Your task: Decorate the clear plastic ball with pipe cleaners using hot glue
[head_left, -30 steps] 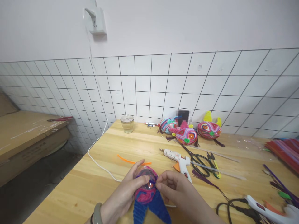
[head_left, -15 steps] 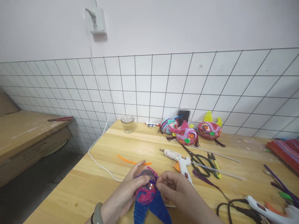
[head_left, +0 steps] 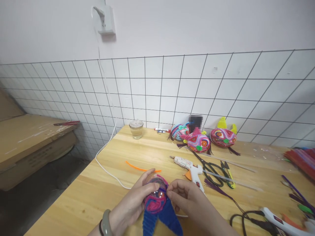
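Observation:
A craft figure [head_left: 154,205] of pink and blue fuzzy strips on a clear plastic shell sits near the table's front edge. It has an orange eye and two long blue pointed pieces hanging toward me. My left hand [head_left: 137,196] wraps round its left side, thumb pressed on the clear top. At the figure's right edge, my right hand [head_left: 184,195] is closed in a pinch on a thin dark-blue fuzzy strip [head_left: 162,189] that crosses the shell. The fingertips hide the strip's end. Just beyond the left fingers lies an orange strip [head_left: 137,168].
Right of my hands lie a white glue gun [head_left: 189,167], black scissors [head_left: 211,172] and yellow-handled snips [head_left: 228,177]. A second glue gun [head_left: 278,220] is at the lower right. Finished fish-like figures [head_left: 198,141] and a glass [head_left: 136,129] stand near the wall; a white cable [head_left: 105,146] runs along the left.
The whole view has shifted slightly, so everything appears a little farther right. Both hands keep nearly the same hold on the figure and strip.

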A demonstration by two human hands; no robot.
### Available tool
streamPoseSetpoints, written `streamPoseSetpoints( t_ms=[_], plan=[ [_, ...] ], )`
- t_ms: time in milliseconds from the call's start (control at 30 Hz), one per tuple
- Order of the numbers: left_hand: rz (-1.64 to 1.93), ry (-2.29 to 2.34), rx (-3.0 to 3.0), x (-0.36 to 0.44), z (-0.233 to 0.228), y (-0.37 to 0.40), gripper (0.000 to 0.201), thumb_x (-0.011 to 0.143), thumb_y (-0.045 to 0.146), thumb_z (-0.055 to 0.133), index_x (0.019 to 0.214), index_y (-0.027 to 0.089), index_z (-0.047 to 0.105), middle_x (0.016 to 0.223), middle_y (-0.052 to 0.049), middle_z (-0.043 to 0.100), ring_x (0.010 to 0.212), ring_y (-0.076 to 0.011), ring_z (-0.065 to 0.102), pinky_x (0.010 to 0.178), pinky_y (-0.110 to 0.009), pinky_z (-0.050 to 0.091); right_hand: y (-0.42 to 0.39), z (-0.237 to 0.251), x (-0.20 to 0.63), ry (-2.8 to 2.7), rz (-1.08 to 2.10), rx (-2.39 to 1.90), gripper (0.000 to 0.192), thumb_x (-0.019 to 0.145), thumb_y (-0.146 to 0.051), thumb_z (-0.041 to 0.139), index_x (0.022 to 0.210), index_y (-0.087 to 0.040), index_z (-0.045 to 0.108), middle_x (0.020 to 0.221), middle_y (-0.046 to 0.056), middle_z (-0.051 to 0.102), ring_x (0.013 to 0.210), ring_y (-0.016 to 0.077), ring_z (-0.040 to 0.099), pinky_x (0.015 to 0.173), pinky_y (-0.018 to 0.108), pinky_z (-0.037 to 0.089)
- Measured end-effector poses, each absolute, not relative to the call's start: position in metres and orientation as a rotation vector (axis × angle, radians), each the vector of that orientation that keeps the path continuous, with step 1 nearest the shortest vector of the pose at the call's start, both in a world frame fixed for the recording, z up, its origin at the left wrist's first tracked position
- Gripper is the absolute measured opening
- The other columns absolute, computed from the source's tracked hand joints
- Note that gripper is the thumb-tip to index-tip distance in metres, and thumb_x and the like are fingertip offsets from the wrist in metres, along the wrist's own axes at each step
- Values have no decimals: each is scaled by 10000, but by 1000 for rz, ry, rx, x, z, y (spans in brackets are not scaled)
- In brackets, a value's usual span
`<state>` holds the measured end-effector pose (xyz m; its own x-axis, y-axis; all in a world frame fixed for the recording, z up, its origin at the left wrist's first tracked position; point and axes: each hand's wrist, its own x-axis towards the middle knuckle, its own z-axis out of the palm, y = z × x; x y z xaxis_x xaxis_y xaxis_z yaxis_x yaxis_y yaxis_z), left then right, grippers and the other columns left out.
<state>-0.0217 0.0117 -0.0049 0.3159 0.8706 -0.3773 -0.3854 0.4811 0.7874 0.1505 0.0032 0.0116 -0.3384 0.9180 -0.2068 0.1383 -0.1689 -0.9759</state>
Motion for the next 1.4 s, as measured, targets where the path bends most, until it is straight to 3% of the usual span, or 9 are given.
streamPoseSetpoints(
  t_ms=[1400],
  plan=[
    [908,886,627,-21,6,10,841,619,208,752,1348,161,334,1197,-137,588,914,-204,603,801,-314,435,6,7,151,-1359,1656,-1238,292,668,-423,690,678,-181,527,529,-60,529,485,89,484,496,220,376]
  ],
)
